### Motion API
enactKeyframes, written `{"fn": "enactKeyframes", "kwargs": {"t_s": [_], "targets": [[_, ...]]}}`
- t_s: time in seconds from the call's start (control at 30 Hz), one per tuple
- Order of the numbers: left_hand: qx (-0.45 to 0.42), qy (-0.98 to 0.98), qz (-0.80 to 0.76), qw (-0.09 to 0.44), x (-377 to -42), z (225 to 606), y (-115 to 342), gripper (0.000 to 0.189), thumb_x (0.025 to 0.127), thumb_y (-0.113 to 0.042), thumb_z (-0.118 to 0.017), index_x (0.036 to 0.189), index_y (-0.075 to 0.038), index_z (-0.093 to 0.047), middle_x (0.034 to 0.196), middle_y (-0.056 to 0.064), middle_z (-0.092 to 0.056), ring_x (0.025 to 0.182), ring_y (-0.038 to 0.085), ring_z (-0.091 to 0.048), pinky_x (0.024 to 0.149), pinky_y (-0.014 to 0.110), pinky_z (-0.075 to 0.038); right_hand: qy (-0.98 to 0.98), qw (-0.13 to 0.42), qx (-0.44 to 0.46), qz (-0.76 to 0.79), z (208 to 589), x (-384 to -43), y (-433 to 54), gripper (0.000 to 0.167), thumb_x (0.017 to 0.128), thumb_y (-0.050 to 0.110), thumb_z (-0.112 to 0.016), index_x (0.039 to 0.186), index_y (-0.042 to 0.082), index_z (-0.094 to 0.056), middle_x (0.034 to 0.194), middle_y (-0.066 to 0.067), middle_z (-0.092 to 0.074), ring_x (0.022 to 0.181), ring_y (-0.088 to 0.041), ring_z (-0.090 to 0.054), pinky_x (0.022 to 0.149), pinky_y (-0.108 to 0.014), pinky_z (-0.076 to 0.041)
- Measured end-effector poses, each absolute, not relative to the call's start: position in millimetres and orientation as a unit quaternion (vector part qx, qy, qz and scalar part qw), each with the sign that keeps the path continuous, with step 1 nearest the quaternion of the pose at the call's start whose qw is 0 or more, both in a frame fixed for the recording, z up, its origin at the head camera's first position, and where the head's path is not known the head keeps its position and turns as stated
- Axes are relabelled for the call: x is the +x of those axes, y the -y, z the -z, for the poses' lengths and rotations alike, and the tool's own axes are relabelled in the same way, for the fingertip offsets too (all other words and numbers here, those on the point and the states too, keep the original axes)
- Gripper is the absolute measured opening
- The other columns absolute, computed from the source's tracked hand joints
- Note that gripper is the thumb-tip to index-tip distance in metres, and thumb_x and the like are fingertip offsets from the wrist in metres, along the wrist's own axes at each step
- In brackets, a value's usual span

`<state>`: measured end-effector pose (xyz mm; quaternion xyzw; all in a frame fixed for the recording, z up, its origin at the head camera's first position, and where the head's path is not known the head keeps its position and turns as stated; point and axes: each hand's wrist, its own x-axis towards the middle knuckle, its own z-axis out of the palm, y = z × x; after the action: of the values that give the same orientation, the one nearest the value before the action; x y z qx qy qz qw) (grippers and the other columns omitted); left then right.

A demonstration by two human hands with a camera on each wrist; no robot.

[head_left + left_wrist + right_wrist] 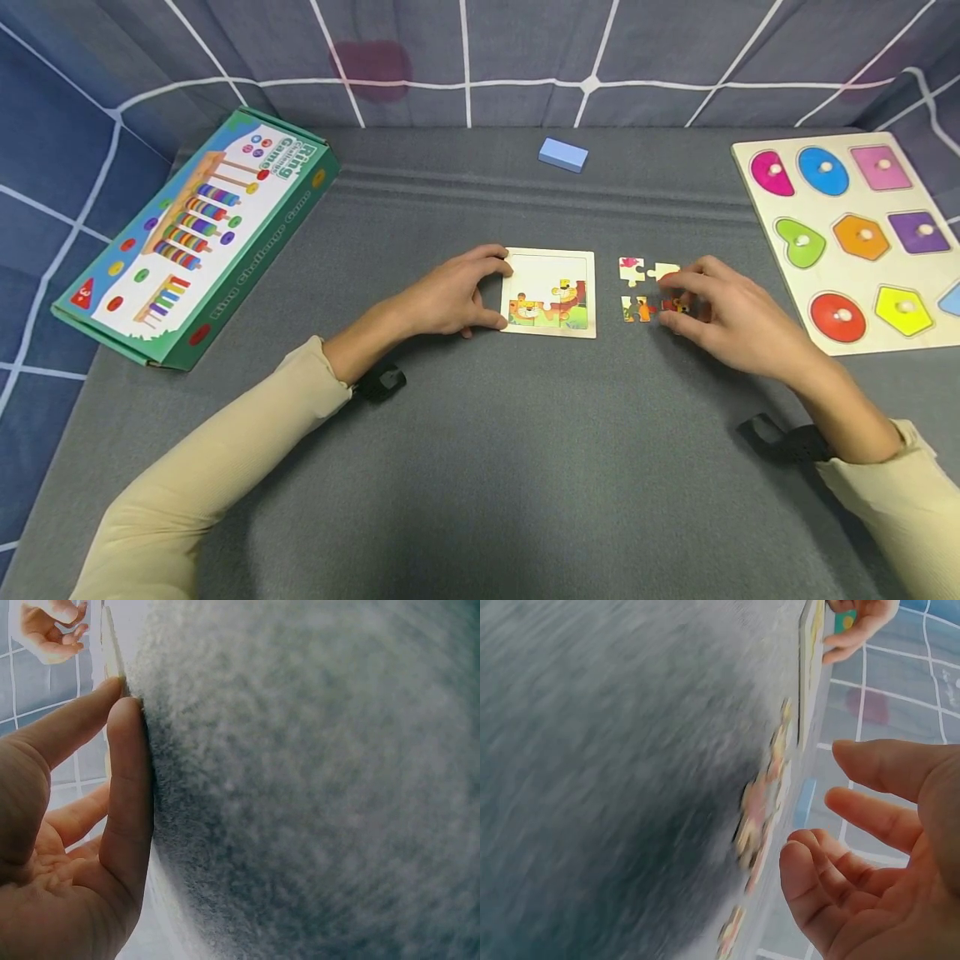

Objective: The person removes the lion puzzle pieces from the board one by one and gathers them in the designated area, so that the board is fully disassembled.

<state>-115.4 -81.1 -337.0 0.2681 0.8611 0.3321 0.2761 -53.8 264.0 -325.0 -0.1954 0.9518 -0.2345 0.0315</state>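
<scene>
Plainly, we have the puzzle (pixel 590 300) flat on the grey cloth (pixel 487 467) in front of us, near the middle, between our two hands. It is a small square tray with a pale wooden rim. Its lower part is filled with a bright picture: yellow-orange animal faces, red and brown patches, green along the bottom. The picture climbs higher on the right, while the upper left shows bare, whitish board.

Our left hand (pixel 456 292) stands with thumb and fingers well apart, their tips touching the tray's left edge.

Just right of the tray lie four loose pieces in two rows: a cream one with a pink flower (pixel 630 270), a pale one (pixel 662 272) below our fingers' edge, a green-and-orange one (pixel 637 309), and a dark red one (pixel 678 305) partly hidden by our right hand (pixel 731 312). That hand hovers with thumb and fingers loosely parted; the right wrist view shows nothing between them.

Farther off we see a blue block (pixel 563 155), a green box (pixel 202 242) and a shape board (pixel 817 208).
</scene>
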Motion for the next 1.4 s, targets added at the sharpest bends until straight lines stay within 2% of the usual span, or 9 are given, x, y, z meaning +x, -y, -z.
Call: {"fn": "enactKeyframes", "kwargs": {"t_s": [0.17,0.33,0.7,0.93,1.1,1.4], "targets": [[0.269,-0.863,-0.328,0.275,-115,337,81,0.063,0.087,-0.018,-0.078,0.140,-0.003,-0.048,0.159,0.006,-0.023,0.055,0.013,-0.064,0.056,0.027,-0.054,-0.946,0.036,-0.199,0.253,321,-55,-245,0.036,0.085,0.009,-0.077,0.119,0.003,-0.067,0.112,-0.010,-0.057,0.083,-0.019,-0.053,0.066,-0.037,-0.040],[0.270,-0.863,-0.326,0.275,-115,336,81,0.063,0.087,-0.018,-0.079,0.140,-0.003,-0.048,0.159,0.006,-0.023,0.055,0.013,-0.064,0.057,0.027,-0.054,-0.937,0.033,-0.207,0.280,321,-60,-221,0.040,0.086,0.007,-0.076,0.123,0.003,-0.065,0.121,-0.013,-0.054,0.079,-0.017,-0.056,0.068,-0.036,-0.044],[0.266,-0.865,-0.322,0.278,-114,336,83,0.062,0.087,-0.019,-0.078,0.140,-0.004,-0.048,0.159,0.005,-0.023,0.054,0.012,-0.064,0.058,0.026,-0.054,-0.930,0.118,-0.250,0.244,326,-74,-177,0.045,0.086,0.014,-0.076,0.128,0.004,-0.062,0.119,-0.012,-0.051,0.081,-0.023,-0.051,0.071,-0.038,-0.041],[0.265,-0.865,-0.322,0.280,-116,335,82,0.063,0.087,-0.020,-0.078,0.140,-0.005,-0.048,0.159,0.005,-0.022,0.054,0.013,-0.064,0.057,0.026,-0.054,-0.934,0.142,-0.248,0.215,328,-83,-169,0.047,0.087,0.016,-0.075,0.129,0.000,-0.060,0.116,-0.016,-0.050,0.093,-0.026,-0.049,0.077,-0.041,-0.042],[0.267,-0.863,-0.324,0.280,-116,336,81,0.063,0.087,-0.018,-0.078,0.141,-0.004,-0.048,0.159,0.005,-0.022,0.055,0.013,-0.064,0.056,0.027,-0.054,-0.931,0.155,-0.240,0.227,328,-85,-169,0.045,0.086,0.015,-0.076,0.126,-0.001,-0.061,0.116,-0.016,-0.049,0.093,-0.027,-0.048,0.076,-0.041,-0.041],[0.270,-0.860,-0.332,0.279,-116,336,82,0.065,0.087,-0.018,-0.079,0.141,-0.003,-0.047,0.159,0.006,-0.022,0.054,0.014,-0.064,0.054,0.027,-0.054,-0.933,0.145,-0.213,0.252,330,-86,-168,0.047,0.082,0.014,-0.081,0.122,0.001,-0.061,0.121,-0.018,-0.049,0.101,-0.031,-0.044,0.081,-0.045,-0.040]]}}
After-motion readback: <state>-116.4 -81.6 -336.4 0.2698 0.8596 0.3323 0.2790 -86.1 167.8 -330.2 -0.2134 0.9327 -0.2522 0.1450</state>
